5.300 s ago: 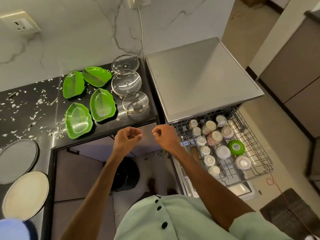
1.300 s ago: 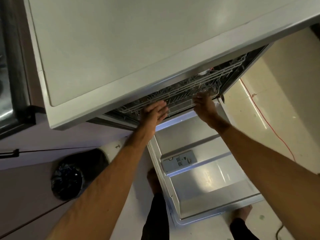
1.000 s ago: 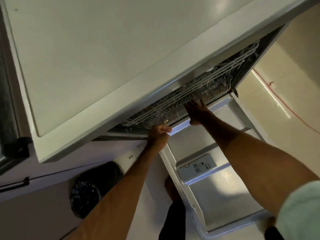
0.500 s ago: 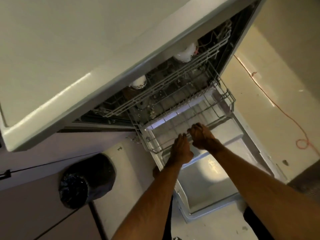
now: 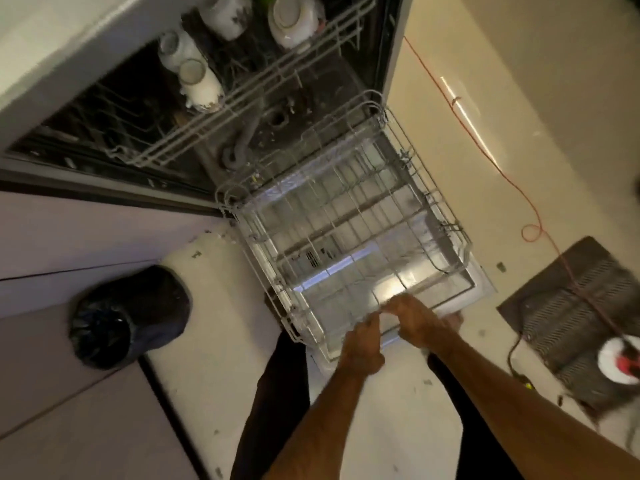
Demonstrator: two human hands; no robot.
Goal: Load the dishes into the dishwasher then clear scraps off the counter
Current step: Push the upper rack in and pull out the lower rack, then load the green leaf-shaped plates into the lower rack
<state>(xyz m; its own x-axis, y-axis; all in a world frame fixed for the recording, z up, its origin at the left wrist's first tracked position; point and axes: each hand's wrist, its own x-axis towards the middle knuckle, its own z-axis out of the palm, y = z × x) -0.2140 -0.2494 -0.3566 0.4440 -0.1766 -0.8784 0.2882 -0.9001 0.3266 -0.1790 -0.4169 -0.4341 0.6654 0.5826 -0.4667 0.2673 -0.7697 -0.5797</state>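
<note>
At the lower left of the frame a bin (image 5: pixel 128 317) lined with a black bag stands on the floor against the pale cupboard fronts, near enough, I judge, to take the counter scraps later. Above it, across the upper left, the dishwasher (image 5: pixel 52 64) is open, and its upper rack (image 5: pixel 242 95) sits inside the dark tub with white cups (image 5: pixel 199 81) turned mouth-down so water would run off them. Those are the only dishes in view; whatever is left to load lies out of the frame. In the middle, the lower rack (image 5: pixel 346 209) stands drawn out over the dropped door (image 5: pixel 483 284), and its wire rows are bare, which looks like room being made for plates. At the rack's front edge, bottom centre, the left hand (image 5: pixel 362 344) has its fingers curled over the front wire. The right hand (image 5: pixel 419 320), just beside it and almost touching, appears to grasp the same wire, though blur hides the fingertips. The two hands close together at the middle of the rail would keep the rack running straight on its rollers. Farther right an orange cord (image 5: pixel 485 147) trails over the tiles to a dark ribbed mat (image 5: pixel 581 313) at the right edge.
</note>
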